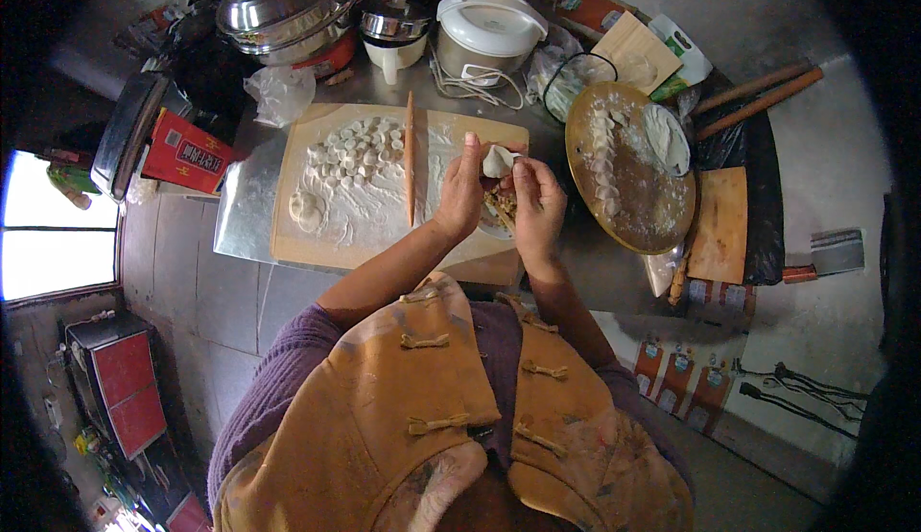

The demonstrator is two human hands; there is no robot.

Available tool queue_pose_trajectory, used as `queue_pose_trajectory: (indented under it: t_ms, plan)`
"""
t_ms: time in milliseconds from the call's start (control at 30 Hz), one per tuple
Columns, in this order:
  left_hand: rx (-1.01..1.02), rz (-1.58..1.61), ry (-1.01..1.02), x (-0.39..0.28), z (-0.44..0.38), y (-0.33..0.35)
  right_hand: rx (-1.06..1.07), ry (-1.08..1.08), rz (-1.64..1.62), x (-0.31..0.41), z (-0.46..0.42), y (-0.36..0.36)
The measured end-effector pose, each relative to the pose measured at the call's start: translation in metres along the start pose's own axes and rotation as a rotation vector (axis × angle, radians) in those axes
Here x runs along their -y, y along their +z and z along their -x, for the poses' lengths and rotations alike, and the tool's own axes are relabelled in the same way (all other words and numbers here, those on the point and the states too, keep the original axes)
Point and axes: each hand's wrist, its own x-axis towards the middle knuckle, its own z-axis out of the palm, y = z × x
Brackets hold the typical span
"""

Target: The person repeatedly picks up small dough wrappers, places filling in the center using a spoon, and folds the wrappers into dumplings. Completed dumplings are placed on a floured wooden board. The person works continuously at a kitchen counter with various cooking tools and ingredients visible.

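Note:
A folded dough dumpling (498, 162) is held up between my two hands. My left hand (462, 190) supports it from the left with the thumb raised, and my right hand (538, 204) pinches its right edge. Beneath them, partly hidden, a bowl of chopped filling (501, 203) has a stick-like utensil in it. On the floured wooden board (360, 244) lie many small dough pieces (356, 147), a stack of rolled wrappers (307, 210) and a wooden rolling pin (410, 161). A row of dumplings (603, 161) rests on the round floured tray (640, 208) at right.
Behind the board stand a large steel pot (288, 14), a small cooker (393, 32) and a white rice cooker (489, 28) with a coiled cord. A bowl of flour (666, 140) sits on the tray. Right of it lies a wooden board (719, 222); a red box (185, 150) is at left.

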Motion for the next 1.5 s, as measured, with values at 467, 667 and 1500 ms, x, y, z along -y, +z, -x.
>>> queue_pose_trajectory:
  t_ms: [467, 667, 1500]
  plan:
    - [-0.039, 0.058, -0.065, -0.003, 0.001, 0.006, 0.092, 0.039, 0.025, 0.003, -0.007, -0.012]
    - [0.200, -0.110, 0.081, 0.010, -0.001, -0.005, -0.022, -0.134, 0.091, 0.003, -0.012, -0.028]
    - [0.313, -0.536, -0.127, 0.086, 0.030, -0.001, -0.152, 0.208, 0.194, -0.104, 0.006, -0.251]
